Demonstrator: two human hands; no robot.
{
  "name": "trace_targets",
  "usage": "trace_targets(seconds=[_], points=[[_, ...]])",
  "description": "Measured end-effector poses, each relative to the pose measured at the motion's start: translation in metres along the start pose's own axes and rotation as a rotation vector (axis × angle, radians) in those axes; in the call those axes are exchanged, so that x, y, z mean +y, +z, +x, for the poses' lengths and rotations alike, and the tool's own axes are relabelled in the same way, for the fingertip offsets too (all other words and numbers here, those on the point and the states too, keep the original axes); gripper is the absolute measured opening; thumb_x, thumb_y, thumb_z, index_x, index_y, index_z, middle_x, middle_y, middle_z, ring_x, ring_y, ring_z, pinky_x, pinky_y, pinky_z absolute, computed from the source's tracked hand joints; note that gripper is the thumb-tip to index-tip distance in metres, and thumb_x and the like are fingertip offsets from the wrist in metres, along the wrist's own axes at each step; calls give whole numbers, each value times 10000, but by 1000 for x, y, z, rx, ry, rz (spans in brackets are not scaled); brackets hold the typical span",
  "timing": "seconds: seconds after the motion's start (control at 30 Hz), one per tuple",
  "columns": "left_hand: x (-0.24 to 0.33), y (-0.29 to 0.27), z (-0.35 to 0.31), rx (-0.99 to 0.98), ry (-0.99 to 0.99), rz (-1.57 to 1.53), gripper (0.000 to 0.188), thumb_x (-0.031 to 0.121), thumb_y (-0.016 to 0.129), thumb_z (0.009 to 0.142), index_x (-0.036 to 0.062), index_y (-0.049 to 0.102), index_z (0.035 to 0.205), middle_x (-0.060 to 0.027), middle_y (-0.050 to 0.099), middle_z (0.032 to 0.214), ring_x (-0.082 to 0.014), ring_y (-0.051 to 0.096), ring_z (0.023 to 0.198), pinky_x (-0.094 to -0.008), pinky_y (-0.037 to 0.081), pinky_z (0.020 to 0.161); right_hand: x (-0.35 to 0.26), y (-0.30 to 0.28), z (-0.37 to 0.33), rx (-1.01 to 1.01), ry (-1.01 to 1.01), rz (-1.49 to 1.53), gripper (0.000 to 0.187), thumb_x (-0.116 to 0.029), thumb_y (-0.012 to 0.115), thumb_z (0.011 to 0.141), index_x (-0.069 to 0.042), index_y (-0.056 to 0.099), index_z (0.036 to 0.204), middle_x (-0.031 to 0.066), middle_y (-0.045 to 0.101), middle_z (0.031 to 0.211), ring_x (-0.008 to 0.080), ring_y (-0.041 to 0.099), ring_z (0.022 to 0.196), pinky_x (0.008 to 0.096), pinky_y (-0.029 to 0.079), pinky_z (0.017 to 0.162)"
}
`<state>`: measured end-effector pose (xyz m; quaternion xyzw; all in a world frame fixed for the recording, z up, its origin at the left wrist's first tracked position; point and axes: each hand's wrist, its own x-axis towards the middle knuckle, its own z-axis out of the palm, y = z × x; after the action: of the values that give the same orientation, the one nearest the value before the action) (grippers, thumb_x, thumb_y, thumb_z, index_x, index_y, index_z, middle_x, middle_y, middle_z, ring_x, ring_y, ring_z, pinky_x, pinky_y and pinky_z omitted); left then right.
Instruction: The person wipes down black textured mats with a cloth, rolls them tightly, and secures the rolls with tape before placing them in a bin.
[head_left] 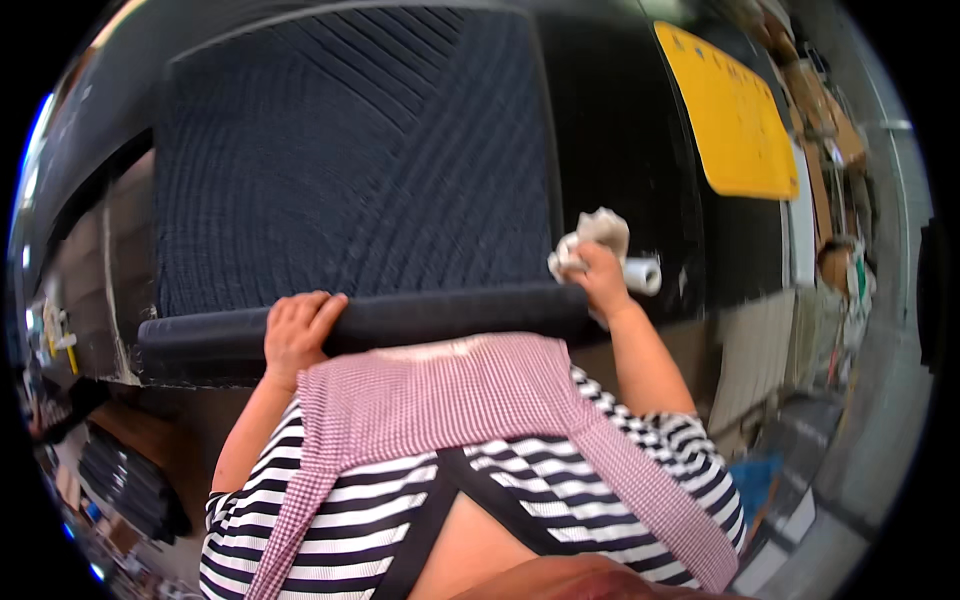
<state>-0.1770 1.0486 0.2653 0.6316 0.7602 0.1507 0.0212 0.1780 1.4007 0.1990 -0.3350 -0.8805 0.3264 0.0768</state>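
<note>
A large dark navy ribbed mat (350,170) lies across the black table in front of me. Its near edge is turned into a smooth dark roll (440,314) along the table's front. My left hand (298,332) rests on that roll with its fingers stretched over the top. At the roll's right end, my right hand (601,280) is closed around a crumpled white cloth (602,232), which bunches out above the fingers. Beside this hand lies a small white tube-like roll (642,275).
A yellow panel (728,115) with a row of marks along its far edge lies on the table (625,130) at the far right. Cardboard boxes (812,95) stand beyond the right side. A black bundle (130,475) is below the table at left.
</note>
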Motion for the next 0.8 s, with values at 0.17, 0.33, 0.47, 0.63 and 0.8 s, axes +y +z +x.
trace_targets(seconds=[0.17,0.33,0.47,0.63,0.8], points=[[-7,-1,-1,-31,12,-12,598,463,734,775,166,652,1288,-52,655,1201,-235,627,1106,-433,422,1042,1,12,78,207,-120,46,176,-109,801,804,-64,704,944,117,726,924,305,700,906,385,543,843],[-14,5,-4,-14,17,5,538,472,692,812,165,684,1254,-72,670,1155,-243,634,1068,-433,442,1009,27,7,265,446,-165,-66,135,-125,733,870,-65,682,979,152,727,977,331,700,924,385,536,842],[-17,-8,6,-69,21,-47,625,591,660,839,144,663,1276,-104,654,1165,-267,638,1061,-438,446,991,3,-19,417,762,-72,-137,241,-250,746,882,-106,701,1071,139,686,1064,358,664,1015,440,521,885],[-25,-11,3,-165,6,-124,443,389,596,949,142,638,1314,-110,655,1209,-270,637,1131,-444,439,1018,-68,37,515,577,346,-367,337,-374,696,923,-88,737,1098,176,705,1145,388,657,1133,494,510,974],[-34,-18,13,-247,33,-114,370,274,540,989,161,620,1332,-74,662,1174,-217,652,1109,-373,449,1007,-193,122,574,430,152,-363,364,-396,638,958,-89,703,1144,167,703,1210,394,657,1148,512,521,940]])
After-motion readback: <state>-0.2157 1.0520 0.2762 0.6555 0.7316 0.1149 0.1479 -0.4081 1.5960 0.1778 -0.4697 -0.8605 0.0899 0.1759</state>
